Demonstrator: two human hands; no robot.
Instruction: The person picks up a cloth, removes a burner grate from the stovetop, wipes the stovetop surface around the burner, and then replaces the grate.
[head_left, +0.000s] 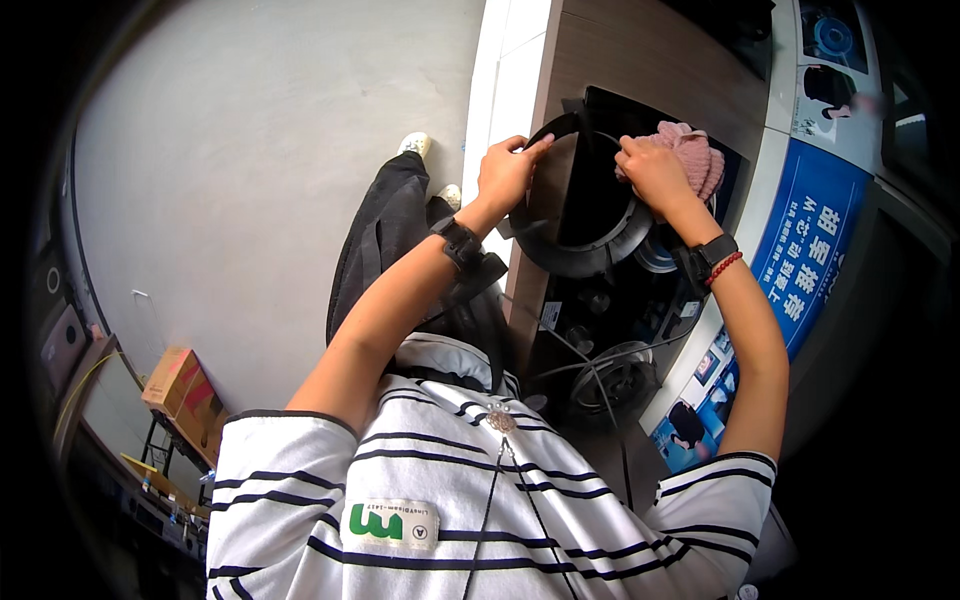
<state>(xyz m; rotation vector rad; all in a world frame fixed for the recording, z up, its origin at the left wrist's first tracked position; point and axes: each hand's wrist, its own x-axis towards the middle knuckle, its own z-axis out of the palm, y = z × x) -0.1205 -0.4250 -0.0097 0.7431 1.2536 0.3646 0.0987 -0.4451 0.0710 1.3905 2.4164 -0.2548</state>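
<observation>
My left hand (510, 174) grips the left rim of a black ring-shaped pan support (581, 259), its thumb lying on top. The ring is tilted up over a black glass gas cooktop (600, 180). At the ring's other side, my right hand (654, 174) is closed on a bunched pink cloth (699, 159), its fingertips by the ring's rim. Whether those fingers also hold the ring is hard to tell. Below my right hand, a round metal burner (657, 257) is partly covered by the ring. Two dark control knobs (596, 301) sit nearer my body.
A second burner with a pan support (621, 375) lies close to my body, crossed by dark straps (592, 367). The wood-look counter (566, 60) has a white edge (487, 112). A blue banner (795, 247) bearing writing runs along the right. A cardboard box (184, 394) stands lower left.
</observation>
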